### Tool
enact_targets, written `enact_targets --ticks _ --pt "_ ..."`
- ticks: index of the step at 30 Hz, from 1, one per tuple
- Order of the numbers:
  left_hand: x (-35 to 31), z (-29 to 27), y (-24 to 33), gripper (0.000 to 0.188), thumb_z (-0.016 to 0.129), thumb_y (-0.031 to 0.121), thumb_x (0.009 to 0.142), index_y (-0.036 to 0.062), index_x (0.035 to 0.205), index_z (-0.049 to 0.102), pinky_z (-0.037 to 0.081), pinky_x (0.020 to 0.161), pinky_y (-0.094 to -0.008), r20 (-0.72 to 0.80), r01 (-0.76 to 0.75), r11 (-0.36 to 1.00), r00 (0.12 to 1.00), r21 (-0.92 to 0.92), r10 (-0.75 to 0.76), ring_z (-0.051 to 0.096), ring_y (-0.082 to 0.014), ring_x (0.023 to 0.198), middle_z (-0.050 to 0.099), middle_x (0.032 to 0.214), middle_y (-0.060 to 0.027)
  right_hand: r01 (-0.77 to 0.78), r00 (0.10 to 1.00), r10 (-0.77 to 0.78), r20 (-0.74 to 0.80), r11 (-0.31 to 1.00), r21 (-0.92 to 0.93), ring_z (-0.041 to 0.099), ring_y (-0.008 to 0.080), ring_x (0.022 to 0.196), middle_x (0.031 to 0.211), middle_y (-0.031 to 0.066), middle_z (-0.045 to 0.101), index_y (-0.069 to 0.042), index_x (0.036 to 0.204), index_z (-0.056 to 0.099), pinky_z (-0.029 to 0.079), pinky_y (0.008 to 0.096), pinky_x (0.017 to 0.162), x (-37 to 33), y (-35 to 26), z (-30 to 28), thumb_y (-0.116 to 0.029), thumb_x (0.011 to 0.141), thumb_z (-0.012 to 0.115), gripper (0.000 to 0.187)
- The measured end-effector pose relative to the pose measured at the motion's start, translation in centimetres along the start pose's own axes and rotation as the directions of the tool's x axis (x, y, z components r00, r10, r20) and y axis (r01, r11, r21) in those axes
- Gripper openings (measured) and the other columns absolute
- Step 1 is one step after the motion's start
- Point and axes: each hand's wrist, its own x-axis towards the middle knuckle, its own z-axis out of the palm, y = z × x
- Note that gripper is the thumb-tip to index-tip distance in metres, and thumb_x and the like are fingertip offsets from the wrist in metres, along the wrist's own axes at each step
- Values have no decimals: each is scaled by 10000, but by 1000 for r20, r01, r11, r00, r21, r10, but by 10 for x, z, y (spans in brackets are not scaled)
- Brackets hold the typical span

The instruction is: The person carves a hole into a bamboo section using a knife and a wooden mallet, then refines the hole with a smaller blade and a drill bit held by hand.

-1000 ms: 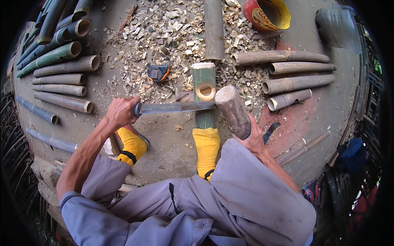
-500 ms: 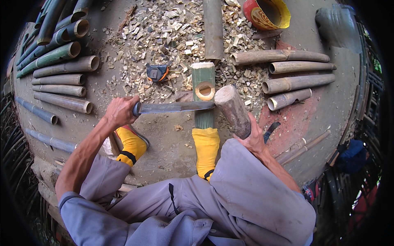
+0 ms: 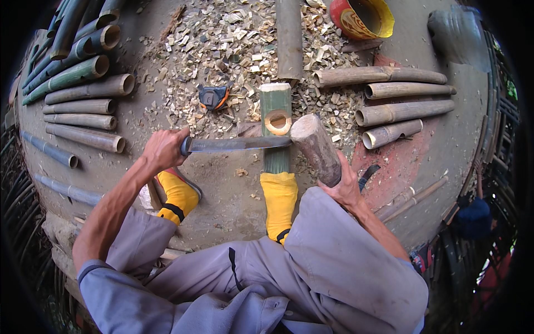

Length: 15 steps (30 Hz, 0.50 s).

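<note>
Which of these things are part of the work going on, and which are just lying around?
In use:
knife, in the left hand
wooden block, in the right hand
green bamboo with a hole, below the blade

Apparently just lying about:
bamboo poles on both sides
wood chips
red-and-yellow tub
what looks like a tape measure

The left hand (image 3: 165,149) grips a long grey steel knife (image 3: 236,144) by its handle (image 3: 185,147), crossing a green bamboo tube (image 3: 276,100) just below its pale-rimmed hole (image 3: 277,123). The right hand (image 3: 343,186) holds a thick brown wooden billet (image 3: 316,149) beside the knife's tip (image 3: 287,142). Pale angular chips (image 3: 233,50) litter the grey-brown floor (image 3: 222,195).
</note>
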Motion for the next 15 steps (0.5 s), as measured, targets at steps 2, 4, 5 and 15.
enact_targets --ticks 2,4,5,15 --pt "-3 1 -3 225 653 137 663 68 828 517 480 596 -481 16 9 1000 1000 13 -9 613 -387 668 612 696 -172 153 988 -152 35 988 -14 624 386 970 1100 230 596 4 1338 385 530 431 827 5 1 -4 -180 588 836 895" --pt "5 1 -6 216 637 126 669 64 844 527 488 606 -491 40 -31 999 999 34 30 623 -386 673 621 680 -177 416 909 -413 63 909 -39 622 379 961 1091 215 595 4 1327 406 529 437 820 8 -3 -16 -205 554 853 916" --pt "8 2 -8 216 639 128 668 65 842 527 485 608 -492 39 -33 999 999 29 32 617 -391 673 614 674 -180 562 824 -558 94 827 -15 611 366 954 1082 196 584 -13 1310 439 527 444 815 17 -3 -20 -247 521 854 922" --pt "14 -2 -10 254 642 125 652 80 877 535 501 648 -488 75 -3 997 997 73 -3 637 -379 724 636 728 -157 792 598 -762 249 610 -33 619 302 873 979 157 589 -61 1273 514 543 371 706 56 -27 -4 -136 729 645 564"
